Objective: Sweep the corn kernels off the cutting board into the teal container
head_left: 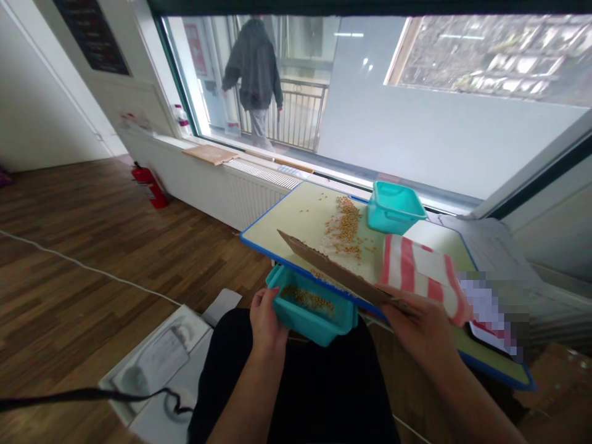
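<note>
My left hand grips the left end of a turquoise plastic bin, held above my lap just under the table's front edge. Yellow-brown kernels lie inside that bin. In my right hand is the near end of a long strip of brown cardboard, set on edge along the table's front rim. Some kernels show at the edge between strip and bin. Behind the cardboard, a loose heap of kernels spreads over the pale yellow table.
A second turquoise bin stands at the table's back. Right of the heap lies a red-and-white striped cloth. A radiator runs below the window, with a fire extinguisher on the floor. Outside, a person walks past.
</note>
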Motion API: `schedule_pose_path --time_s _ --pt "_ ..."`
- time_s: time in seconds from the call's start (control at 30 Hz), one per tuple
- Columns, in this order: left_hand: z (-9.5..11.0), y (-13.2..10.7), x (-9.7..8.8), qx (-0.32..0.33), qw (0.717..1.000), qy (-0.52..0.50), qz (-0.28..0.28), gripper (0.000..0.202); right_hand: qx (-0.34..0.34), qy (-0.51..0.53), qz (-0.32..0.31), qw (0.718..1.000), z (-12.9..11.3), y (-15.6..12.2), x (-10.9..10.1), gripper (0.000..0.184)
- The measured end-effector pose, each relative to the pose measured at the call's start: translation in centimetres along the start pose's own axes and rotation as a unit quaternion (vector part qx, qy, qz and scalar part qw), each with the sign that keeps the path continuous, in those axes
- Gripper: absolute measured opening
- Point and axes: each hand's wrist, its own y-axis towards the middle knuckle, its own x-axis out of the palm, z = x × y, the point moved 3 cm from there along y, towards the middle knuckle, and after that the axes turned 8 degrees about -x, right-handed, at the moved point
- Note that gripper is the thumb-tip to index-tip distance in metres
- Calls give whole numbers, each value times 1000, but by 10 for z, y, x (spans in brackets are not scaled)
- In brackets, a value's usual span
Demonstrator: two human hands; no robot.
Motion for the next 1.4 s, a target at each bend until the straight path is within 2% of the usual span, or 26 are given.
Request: schedule_pose_path --time_s 0.17,0.57,0.7,0.9,1.1,1.27,1.4 --pt "1 -1 1 -31 999 -12 6 30 15 9 27 999 -6 -5 5 28" --pt "0 2 -2 -21 1000 -16 -3 30 45 21 74 996 -22 -13 0 25" --pt "1 1 -1 -26 999 -21 -2 30 80 -2 110 991 -18 -17 -10 23" --pt "-5 -3 0 -23 1000 -14 4 28 132 -107 204 964 -17 -31 -31 22" --pt "-11 -10 0 -25 1000 -3 6 29 102 -153 198 963 -32 -45 -20 25" --pt "-13 -11 -1 -35 999 0 7 31 87 -163 193 964 -35 -55 -12 24" --pt "-16 -10 -3 -26 1000 4 4 28 71 -202 165 963 -36 -56 -11 26"
